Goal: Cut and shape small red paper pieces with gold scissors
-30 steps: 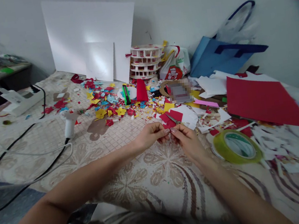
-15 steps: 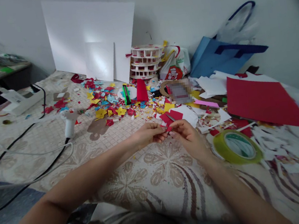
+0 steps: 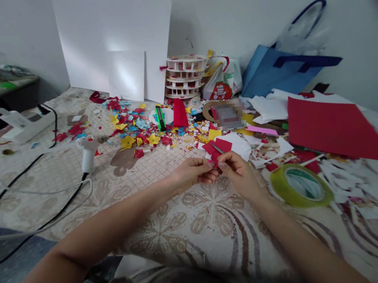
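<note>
Over the near middle of the table, my left hand [image 3: 195, 170] pinches a small red piece of paper [image 3: 215, 161] between thumb and fingers. My right hand [image 3: 239, 172] is closed at the other side of the same piece, its fingertips nearly meeting those of the left. Just beyond the fingers lies red paper [image 3: 224, 144], with a slim pointed metal blade [image 3: 216, 147] over it. Whether that blade rests on the paper or is held by the right hand, I cannot tell. The fingers hide part of the small piece.
A roll of yellow tape [image 3: 301, 185] stands right of my right hand. To the left are a white glue gun [image 3: 88, 156] and cables. Paper flowers and scraps [image 3: 154, 139] cover the middle. Behind stand a round tiered white model [image 3: 186, 77] and a blue bag [image 3: 266, 70].
Both hands stay close together over the same spot. The fingers have shifted slightly around the small red piece, and the view has moved a little.
</note>
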A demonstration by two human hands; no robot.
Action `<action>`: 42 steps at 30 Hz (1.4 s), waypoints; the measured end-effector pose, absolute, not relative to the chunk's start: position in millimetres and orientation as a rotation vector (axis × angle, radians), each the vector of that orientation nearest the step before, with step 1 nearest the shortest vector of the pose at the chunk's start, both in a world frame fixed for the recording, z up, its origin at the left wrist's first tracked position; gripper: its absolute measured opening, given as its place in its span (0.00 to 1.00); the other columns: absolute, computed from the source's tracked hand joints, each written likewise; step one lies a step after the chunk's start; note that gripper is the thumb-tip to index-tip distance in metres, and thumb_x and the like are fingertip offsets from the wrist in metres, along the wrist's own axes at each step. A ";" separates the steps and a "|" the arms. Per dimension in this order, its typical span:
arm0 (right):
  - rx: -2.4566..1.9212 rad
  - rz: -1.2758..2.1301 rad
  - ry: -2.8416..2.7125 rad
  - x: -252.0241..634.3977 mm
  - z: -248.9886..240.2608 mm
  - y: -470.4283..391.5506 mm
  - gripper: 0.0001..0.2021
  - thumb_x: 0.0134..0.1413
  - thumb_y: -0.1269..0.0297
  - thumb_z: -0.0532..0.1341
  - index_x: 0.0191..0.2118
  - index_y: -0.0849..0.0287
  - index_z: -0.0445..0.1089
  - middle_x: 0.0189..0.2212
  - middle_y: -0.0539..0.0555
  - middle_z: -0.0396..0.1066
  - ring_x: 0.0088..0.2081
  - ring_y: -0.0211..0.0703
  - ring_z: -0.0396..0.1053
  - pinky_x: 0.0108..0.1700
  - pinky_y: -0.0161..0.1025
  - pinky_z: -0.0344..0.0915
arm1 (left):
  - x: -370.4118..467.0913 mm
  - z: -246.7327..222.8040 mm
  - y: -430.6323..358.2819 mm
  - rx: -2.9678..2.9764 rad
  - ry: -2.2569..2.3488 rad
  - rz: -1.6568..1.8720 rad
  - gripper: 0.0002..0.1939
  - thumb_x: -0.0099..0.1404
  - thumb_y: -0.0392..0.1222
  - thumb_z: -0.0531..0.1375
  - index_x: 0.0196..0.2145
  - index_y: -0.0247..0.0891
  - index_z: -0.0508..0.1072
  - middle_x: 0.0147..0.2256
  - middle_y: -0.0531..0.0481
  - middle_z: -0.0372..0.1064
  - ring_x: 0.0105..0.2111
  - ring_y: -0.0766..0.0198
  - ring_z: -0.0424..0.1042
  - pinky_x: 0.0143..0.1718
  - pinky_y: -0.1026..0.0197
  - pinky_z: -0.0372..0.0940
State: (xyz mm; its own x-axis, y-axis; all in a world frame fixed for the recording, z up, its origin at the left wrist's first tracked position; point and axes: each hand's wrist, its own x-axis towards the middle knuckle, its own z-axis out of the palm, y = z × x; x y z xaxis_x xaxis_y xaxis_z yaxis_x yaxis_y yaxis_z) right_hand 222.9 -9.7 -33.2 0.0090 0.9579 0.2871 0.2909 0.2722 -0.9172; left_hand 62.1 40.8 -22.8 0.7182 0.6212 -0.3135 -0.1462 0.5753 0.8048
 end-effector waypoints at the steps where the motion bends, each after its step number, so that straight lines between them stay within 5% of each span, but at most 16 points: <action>1: -1.216 0.804 -1.487 223.0 -33.3 -9.6 0.04 0.56 0.62 0.57 0.32 0.55 0.64 0.29 0.49 0.63 0.30 0.38 0.61 0.34 0.35 0.60 | 62.0 -22.3 40.9 0.818 0.630 0.471 0.09 0.56 0.39 0.63 0.26 0.30 0.69 0.25 0.49 0.72 0.22 0.73 0.69 0.26 0.69 0.63; 25: -1.310 0.820 -1.470 221.3 -31.7 -6.9 0.07 0.54 0.58 0.57 0.31 0.56 0.63 0.26 0.49 0.64 0.28 0.38 0.61 0.32 0.36 0.60 | 65.2 -29.8 35.3 1.074 0.661 0.546 0.17 0.51 0.49 0.64 0.26 0.31 0.67 0.24 0.51 0.70 0.22 0.73 0.68 0.27 0.68 0.64; 42: -1.342 0.810 -1.485 225.5 -32.6 -6.7 0.08 0.54 0.58 0.58 0.32 0.57 0.63 0.25 0.49 0.64 0.27 0.38 0.62 0.30 0.35 0.60 | 66.4 -29.5 32.5 0.995 0.636 0.545 0.14 0.48 0.41 0.67 0.27 0.29 0.69 0.27 0.47 0.72 0.25 0.69 0.71 0.32 0.64 0.66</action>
State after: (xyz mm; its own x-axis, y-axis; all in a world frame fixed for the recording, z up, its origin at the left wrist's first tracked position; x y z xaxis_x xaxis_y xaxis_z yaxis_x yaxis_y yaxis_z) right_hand 225.5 -6.7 -32.6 0.0458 0.9768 0.2093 0.3526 0.1802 -0.9183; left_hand 66.4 32.5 -29.5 0.6962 0.6778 -0.2365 -0.1296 0.4426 0.8873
